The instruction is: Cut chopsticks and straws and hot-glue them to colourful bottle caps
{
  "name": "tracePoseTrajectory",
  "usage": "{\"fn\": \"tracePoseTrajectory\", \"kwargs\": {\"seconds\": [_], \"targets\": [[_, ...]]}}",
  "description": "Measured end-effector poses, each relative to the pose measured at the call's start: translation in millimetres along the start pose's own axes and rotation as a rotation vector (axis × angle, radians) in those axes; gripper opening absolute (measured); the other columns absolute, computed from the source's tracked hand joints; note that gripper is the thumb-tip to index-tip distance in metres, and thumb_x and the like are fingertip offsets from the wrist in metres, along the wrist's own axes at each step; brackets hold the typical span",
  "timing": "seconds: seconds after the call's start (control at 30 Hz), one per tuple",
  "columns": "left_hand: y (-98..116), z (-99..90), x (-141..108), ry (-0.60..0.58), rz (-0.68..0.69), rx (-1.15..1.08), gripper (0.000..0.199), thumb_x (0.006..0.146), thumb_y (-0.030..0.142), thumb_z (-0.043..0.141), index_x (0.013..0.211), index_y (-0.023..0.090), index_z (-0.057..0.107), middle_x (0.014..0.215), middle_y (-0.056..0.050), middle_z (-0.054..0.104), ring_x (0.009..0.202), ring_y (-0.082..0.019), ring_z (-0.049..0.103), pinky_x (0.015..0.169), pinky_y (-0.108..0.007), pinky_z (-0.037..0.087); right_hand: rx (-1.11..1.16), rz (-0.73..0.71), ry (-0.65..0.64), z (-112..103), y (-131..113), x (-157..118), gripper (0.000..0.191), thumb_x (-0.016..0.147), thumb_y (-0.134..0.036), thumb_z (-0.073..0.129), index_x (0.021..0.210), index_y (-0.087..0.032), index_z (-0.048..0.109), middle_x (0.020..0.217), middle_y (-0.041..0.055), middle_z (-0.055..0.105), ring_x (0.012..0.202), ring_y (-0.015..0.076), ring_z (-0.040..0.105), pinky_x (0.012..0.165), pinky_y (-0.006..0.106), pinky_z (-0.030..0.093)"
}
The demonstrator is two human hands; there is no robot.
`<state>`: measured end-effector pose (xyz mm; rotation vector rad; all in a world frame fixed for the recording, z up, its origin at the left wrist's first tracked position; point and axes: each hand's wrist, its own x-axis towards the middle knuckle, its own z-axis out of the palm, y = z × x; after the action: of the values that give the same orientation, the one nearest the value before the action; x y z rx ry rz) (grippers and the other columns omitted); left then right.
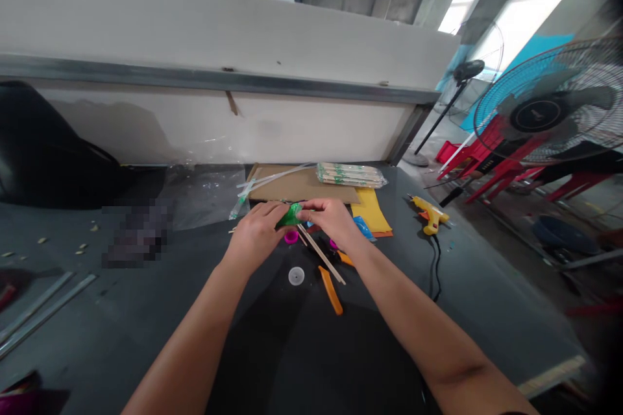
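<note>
Both hands meet over the dark table around a small shiny green item, whose exact kind I cannot make out. My left hand closes on its left side, and my right hand pinches its right side. Just below the fingers lie thin wooden sticks, pointing down to the right. A pink ring-like piece sits under the green item. Closer to me are a round clear-white plastic disc and a tool's orange handle.
Behind the hands lie a cardboard sheet, a plastic-wrapped pack of sticks and yellow sheets. A yellow glue gun with a black cord rests at right. A black bag stands left; a fan is beyond the table.
</note>
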<state>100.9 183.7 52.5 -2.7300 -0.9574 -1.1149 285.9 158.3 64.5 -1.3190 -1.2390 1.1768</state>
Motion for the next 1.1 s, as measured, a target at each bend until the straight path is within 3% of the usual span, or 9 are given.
{"fn": "tracePoseTrajectory", "kwargs": {"seconds": [0.23,0.37,0.47,0.63,0.9,1.03,1.1], "targets": [[3,5.4,0,-0.050,0.015,-0.010,0.022,0.084,0.025,0.063,0.103,0.015,0.061,0.103,-0.011,0.068,0.099,-0.024,0.063,0.089,-0.040,0.052,0.113,0.054,-0.029,5,12,4,0.029,0.057,-0.035,0.080,0.075,-0.016,0.068,0.070,-0.0002,0.065,0.061,0.0136,0.060,0.056,0.026,0.052],[4,4.0,-1,-0.076,-0.038,0.039,0.038,0.083,0.029,0.064,0.118,0.017,0.057,0.107,-0.011,0.067,0.100,-0.025,0.063,0.086,-0.040,0.053,0.160,0.088,0.019,8,11,4,0.021,0.057,-0.028,0.075,0.069,-0.016,0.063,0.065,-0.0024,0.060,0.057,0.0122,0.056,0.052,0.026,0.052],[1,1.4,-2,-0.085,-0.050,0.047,0.043,0.083,0.032,0.064,0.123,0.019,0.055,0.108,-0.011,0.067,0.100,-0.025,0.062,0.086,-0.039,0.053,0.144,0.053,0.043,11,9,2,0.015,0.060,-0.026,0.070,0.069,-0.017,0.061,0.065,-0.0025,0.058,0.057,0.0125,0.056,0.051,0.026,0.052],[-5,-0.9,-2,-0.054,-0.045,0.011,0.035,0.084,0.031,0.063,0.116,0.018,0.060,0.104,-0.010,0.067,0.099,-0.025,0.061,0.089,-0.040,0.051,0.067,-0.052,0.076,11,11,1,0.016,0.065,-0.028,0.069,0.075,-0.019,0.062,0.068,-0.0023,0.061,0.059,0.0127,0.056,0.051,0.025,0.052],[-5,5.5,-3,0.005,-0.062,-0.055,0.040,0.084,0.027,0.062,0.123,0.017,0.059,0.103,-0.011,0.067,0.097,-0.024,0.062,0.086,-0.040,0.053,0.123,-0.072,0.038,8,12,2,0.041,0.063,-0.038,0.075,0.100,-0.019,0.072,0.093,0.0038,0.072,0.080,0.0200,0.065,0.061,0.029,0.055],[-5,11.7,-3,-0.012,0.007,-0.016,0.040,0.085,0.024,0.060,0.125,0.015,0.058,0.105,-0.013,0.068,0.097,-0.025,0.063,0.087,-0.042,0.053,0.172,-0.073,-0.002,7,14,2,0.039,0.062,-0.038,0.077,0.097,-0.020,0.073,0.119,0.0045,0.066,0.090,0.0212,0.066,0.064,0.029,0.056],[-4,13.4,-3,-0.038,0.020,-0.015,0.041,0.085,0.024,0.059,0.125,0.014,0.058,0.108,-0.014,0.068,0.099,-0.026,0.063,0.088,-0.043,0.053,0.131,-0.072,-0.016,6,13,1,0.038,0.064,-0.036,0.075,0.097,-0.019,0.072,0.118,0.0054,0.067,0.090,0.0210,0.066,0.066,0.029,0.055]]}}
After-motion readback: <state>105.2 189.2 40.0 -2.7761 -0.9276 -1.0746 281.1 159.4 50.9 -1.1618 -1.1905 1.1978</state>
